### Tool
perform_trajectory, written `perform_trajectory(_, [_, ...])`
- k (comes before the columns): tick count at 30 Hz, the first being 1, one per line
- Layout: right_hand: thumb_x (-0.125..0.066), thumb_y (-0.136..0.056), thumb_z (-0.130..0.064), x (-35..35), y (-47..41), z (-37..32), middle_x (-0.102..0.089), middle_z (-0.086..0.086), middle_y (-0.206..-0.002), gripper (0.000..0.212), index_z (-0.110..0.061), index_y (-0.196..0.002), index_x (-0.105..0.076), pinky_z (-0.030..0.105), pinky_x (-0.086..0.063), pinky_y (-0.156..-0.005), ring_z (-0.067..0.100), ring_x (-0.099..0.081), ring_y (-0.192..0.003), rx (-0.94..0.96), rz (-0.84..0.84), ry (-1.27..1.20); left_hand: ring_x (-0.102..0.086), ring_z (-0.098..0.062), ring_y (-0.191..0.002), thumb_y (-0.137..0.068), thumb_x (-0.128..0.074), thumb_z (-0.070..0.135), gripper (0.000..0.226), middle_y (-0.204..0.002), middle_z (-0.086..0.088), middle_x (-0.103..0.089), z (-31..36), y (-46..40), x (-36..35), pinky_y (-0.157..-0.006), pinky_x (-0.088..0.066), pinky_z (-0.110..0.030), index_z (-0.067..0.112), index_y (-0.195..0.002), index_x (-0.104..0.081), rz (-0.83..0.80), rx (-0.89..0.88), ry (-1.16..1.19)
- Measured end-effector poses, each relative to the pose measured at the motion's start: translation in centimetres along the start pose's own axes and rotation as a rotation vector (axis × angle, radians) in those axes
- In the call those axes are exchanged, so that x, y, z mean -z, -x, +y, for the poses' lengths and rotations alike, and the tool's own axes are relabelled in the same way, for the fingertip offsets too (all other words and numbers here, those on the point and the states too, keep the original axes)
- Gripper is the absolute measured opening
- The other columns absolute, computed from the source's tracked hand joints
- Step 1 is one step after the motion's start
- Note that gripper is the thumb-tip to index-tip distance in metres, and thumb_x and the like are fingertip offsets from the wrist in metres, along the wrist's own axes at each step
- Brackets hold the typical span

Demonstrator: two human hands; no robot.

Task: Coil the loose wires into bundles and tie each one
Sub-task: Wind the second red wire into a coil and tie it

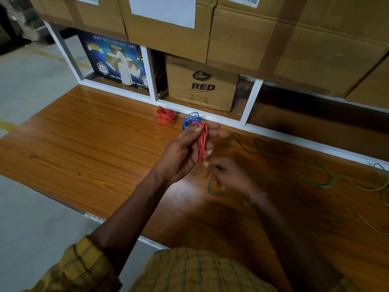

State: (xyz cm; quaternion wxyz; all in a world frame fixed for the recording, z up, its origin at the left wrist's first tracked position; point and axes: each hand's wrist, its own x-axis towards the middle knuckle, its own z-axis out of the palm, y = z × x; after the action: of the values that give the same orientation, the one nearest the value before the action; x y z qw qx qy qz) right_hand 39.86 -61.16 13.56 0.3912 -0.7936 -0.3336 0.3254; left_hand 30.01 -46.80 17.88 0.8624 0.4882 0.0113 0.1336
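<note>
Right hand (226,175) is motion-blurred; can't tell what its fingers grip, if anything. Red coil (203,142) in left hand (185,150): lower end hidden behind fingers, strand count unreadable. Blue bundle (190,120) partly hidden behind that coil and the left hand's fingertips. Green wire (328,182) runs off right edge; another bit disappears under the right hand. Two dark wires (250,144) faint vs. tabletop (84,144), ends unclear. Small print on RED box (202,89) too small to read; top cartons cut off by frame.
</note>
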Motion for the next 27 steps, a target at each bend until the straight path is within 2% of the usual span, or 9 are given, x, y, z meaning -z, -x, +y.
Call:
perform_trajectory(3, [-0.055,-0.104,-0.044,-0.4,2.7,-1.3,-0.062,0.002,-0.059,0.035,-0.018,-0.087,-0.072,0.022,-0.039,-0.042,0.010,-0.051,-0.037,-0.027,-0.189,0.025,-0.065,-0.022,-0.077,-0.114,-0.032,0.014,0.042,-0.133,-0.029,-0.065,-0.5,-1.0,1.1,-0.072,-0.055,-0.029,-0.014,-0.144,-0.040,0.077,-0.022,-0.174])
perform_trajectory(6, [-0.062,-0.100,-0.041,1.5,5.2,-3.6,-0.066,0.010,-0.062,0.030,-0.017,-0.084,-0.070,0.026,-0.040,-0.042,0.017,-0.052,-0.037,0.061,-0.331,0.061,-0.070,-0.031,-0.087,-0.116,-0.032,0.016,0.035,-0.131,-0.025,-0.066,-1.8,-1.2,2.1,-0.081,-0.056,-0.038,-0.006,-0.142,-0.041,0.132,-0.041,-0.537])
perform_trajectory(9, [-0.066,-0.100,-0.028,4.4,6.4,-5.6,-0.064,0.004,-0.060,0.017,-0.017,-0.089,-0.069,0.021,-0.035,-0.039,0.015,-0.047,-0.036,0.160,-0.402,0.033,-0.071,-0.027,-0.081,-0.116,-0.033,0.016,0.031,-0.123,-0.015,-0.069,-2.8,-1.0,2.9,-0.077,-0.055,-0.035,-0.001,-0.140,-0.043,0.121,-0.041,-0.767])
perform_trajectory(12, [-0.064,-0.100,-0.023,7.7,6.2,-6.7,-0.059,0.004,-0.057,0.011,-0.015,-0.096,-0.071,0.019,-0.032,-0.036,0.015,-0.042,-0.033,0.306,-0.356,-0.108,-0.068,-0.021,-0.069,-0.115,-0.035,0.016,0.028,-0.100,0.005,-0.076,-3.0,-0.7,2.7,-0.067,-0.050,-0.027,0.002,-0.135,-0.049,0.121,0.007,-0.831])
perform_trajectory(14, [-0.058,-0.099,-0.024,9.6,5.4,-6.8,-0.050,0.006,-0.052,0.020,-0.009,-0.098,-0.071,0.019,-0.026,-0.032,0.014,-0.035,-0.030,0.386,-0.289,-0.302,-0.065,-0.024,-0.062,-0.115,-0.036,0.016,0.028,-0.095,0.000,-0.075,-2.9,-0.4,2.3,-0.061,-0.048,-0.027,0.001,-0.132,-0.052,0.081,0.045,-0.796])
perform_trajectory(16, [-0.049,-0.102,-0.022,10.9,4.3,-6.7,-0.043,0.003,-0.051,0.026,-0.005,-0.098,-0.068,0.021,-0.019,-0.032,0.010,-0.024,-0.029,0.418,-0.211,-0.566,-0.057,-0.027,-0.056,-0.115,-0.035,0.016,0.029,-0.099,-0.016,-0.073,-2.8,-0.2,2.1,-0.057,-0.045,-0.029,-0.004,-0.130,-0.051,0.041,0.080,-0.707])
perform_trajectory(19, [-0.039,-0.106,-0.026,12.0,1.7,-6.2,-0.041,-0.003,-0.054,0.035,-0.005,-0.100,-0.067,0.018,-0.018,-0.032,0.007,-0.015,-0.032,0.397,-0.134,-0.878,-0.046,-0.024,-0.052,-0.114,-0.034,0.015,0.035,-0.104,-0.032,-0.069,-2.4,0.1,1.7,-0.055,-0.034,-0.034,-0.010,-0.130,-0.053,-0.050,0.120,-0.521])
perform_trajectory(23, [-0.038,-0.111,-0.027,11.5,-2.9,-3.7,-0.040,-0.002,-0.054,0.035,-0.007,-0.093,-0.061,0.014,-0.021,-0.033,0.004,-0.023,-0.030,0.165,0.133,-0.750,-0.044,-0.015,-0.044,-0.106,-0.034,0.016,0.046,-0.107,-0.035,-0.068,-1.9,0.5,0.6,-0.064,-0.019,-0.052,-0.019,-0.131,-0.050,-0.184,0.143,-0.274])
perform_trajectory(27, [-0.063,-0.100,-0.038,8.3,-4.9,0.1,-0.044,0.003,-0.059,0.031,-0.013,-0.082,-0.066,0.018,-0.020,-0.037,0.009,-0.029,-0.037,-0.028,0.321,-0.396,-0.045,-0.011,-0.044,-0.107,-0.033,0.016,0.048,-0.110,-0.032,-0.067,-1.5,0.3,0.0,-0.074,-0.007,-0.058,-0.019,-0.134,-0.049,-0.221,0.125,-0.166])
